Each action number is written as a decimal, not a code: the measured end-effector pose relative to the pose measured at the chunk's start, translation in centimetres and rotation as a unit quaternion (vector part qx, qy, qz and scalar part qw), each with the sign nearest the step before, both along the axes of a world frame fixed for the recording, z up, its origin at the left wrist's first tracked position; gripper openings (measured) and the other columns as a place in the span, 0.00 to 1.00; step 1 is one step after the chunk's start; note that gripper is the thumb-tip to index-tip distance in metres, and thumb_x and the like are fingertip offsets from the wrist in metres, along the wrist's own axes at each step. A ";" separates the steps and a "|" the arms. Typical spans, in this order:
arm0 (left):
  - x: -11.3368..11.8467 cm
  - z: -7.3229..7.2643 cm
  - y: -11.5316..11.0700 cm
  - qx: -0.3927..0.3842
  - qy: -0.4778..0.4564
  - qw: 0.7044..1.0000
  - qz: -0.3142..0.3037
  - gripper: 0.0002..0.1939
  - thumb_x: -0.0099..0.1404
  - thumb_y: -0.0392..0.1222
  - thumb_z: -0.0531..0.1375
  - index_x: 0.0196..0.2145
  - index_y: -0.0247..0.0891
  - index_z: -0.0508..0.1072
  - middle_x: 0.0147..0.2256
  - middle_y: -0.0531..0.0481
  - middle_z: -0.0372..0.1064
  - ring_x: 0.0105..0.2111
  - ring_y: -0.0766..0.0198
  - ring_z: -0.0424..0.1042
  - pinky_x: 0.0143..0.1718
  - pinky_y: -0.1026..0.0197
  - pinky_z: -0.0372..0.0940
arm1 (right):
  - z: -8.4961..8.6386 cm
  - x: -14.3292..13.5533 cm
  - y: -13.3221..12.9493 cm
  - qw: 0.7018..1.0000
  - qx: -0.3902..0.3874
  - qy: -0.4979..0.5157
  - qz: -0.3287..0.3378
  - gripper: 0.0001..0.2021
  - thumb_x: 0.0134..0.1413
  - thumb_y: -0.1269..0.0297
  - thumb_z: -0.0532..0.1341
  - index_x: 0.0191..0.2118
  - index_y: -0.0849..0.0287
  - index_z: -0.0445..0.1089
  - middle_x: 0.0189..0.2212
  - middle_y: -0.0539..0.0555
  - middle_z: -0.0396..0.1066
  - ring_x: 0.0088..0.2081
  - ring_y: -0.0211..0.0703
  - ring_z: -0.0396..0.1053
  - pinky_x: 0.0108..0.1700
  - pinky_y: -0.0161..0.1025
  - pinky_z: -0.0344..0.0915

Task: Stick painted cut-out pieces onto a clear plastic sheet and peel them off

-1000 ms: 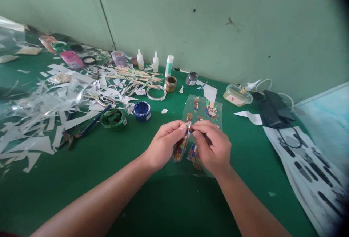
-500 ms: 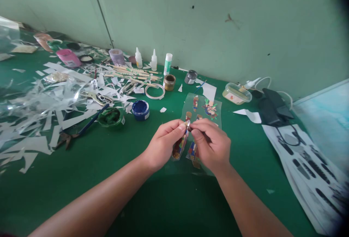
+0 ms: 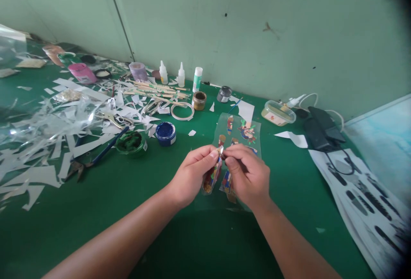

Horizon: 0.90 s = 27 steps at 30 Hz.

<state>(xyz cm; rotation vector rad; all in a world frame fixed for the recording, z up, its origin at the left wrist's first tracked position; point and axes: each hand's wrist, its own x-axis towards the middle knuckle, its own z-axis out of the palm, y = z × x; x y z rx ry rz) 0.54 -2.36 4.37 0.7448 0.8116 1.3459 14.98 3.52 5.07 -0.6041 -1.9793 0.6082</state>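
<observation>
Between thumb and fingers, my left hand (image 3: 192,172) pinches a long, colourful cutout figure (image 3: 210,179) with a shiny, clear edge. My right hand (image 3: 248,174) is closed at the cutout's upper end, thumb and forefinger pressed around something small and dark that I cannot make out. The fingertips of both hands almost meet there. Under them lies a clear plastic sheet (image 3: 239,121) bearing several coloured cutout pieces. One of these, a blue and red piece (image 3: 227,181), shows between my hands; others are partly covered by the right hand.
Left of my hands stand a blue paint jar (image 3: 165,133) and a green paint tub (image 3: 130,143). Pliers (image 3: 93,157) lie by a spread of white paper scraps (image 3: 35,176). Glue bottles (image 3: 163,73) line the back. A plastic container (image 3: 278,113) and a printed sheet (image 3: 359,193) are at right.
Both hands stay pinched at the same spot on the cutout, with only slight finger movement. The whole view has shifted a little.
</observation>
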 end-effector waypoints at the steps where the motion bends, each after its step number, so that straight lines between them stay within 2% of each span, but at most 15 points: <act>1: 0.0 0.0 0.0 -0.002 -0.006 1.000 0.000 0.19 0.67 0.53 0.59 0.26 0.38 0.62 0.21 0.55 0.58 0.22 0.68 0.58 0.25 0.63 0.53 | 0.0 0.0 0.0 1.000 -0.001 0.001 -0.001 0.06 0.62 0.70 0.61 0.40 0.55 0.75 0.35 0.52 0.77 0.39 0.42 0.75 0.44 0.43 0.71; 9: 0.1 0.0 -0.2 0.001 0.017 1.000 0.008 0.19 0.67 0.53 0.59 0.26 0.38 0.61 0.22 0.55 0.58 0.22 0.69 0.59 0.24 0.64 0.53 | 0.1 -0.2 -0.4 1.000 -0.018 0.007 -0.004 0.06 0.62 0.71 0.60 0.40 0.55 0.74 0.36 0.51 0.76 0.39 0.40 0.73 0.44 0.40 0.70; 14: 0.4 0.6 -0.6 0.004 0.036 0.999 0.022 0.21 0.67 0.56 0.58 0.26 0.38 0.61 0.21 0.56 0.56 0.20 0.70 0.56 0.22 0.65 0.50 | 0.1 -0.2 -0.8 1.000 -0.006 0.006 -0.018 0.06 0.62 0.71 0.60 0.40 0.55 0.73 0.36 0.52 0.76 0.39 0.42 0.73 0.43 0.42 0.71; 20: 0.3 1.2 -0.7 0.000 0.049 0.999 0.009 0.20 0.66 0.56 0.57 0.25 0.39 0.60 0.19 0.57 0.54 0.18 0.70 0.54 0.19 0.65 0.48 | 0.0 -0.2 -0.8 1.000 -0.009 0.009 -0.017 0.05 0.62 0.71 0.59 0.39 0.55 0.73 0.35 0.52 0.75 0.37 0.42 0.73 0.40 0.41 0.70; 27: 0.3 1.0 -0.6 0.009 0.047 0.999 -0.004 0.19 0.67 0.54 0.56 0.25 0.39 0.61 0.20 0.56 0.54 0.19 0.70 0.53 0.20 0.64 0.48 | -0.2 -0.3 -0.9 1.000 0.010 0.013 -0.027 0.06 0.62 0.73 0.60 0.39 0.55 0.72 0.35 0.51 0.74 0.38 0.40 0.72 0.42 0.39 0.69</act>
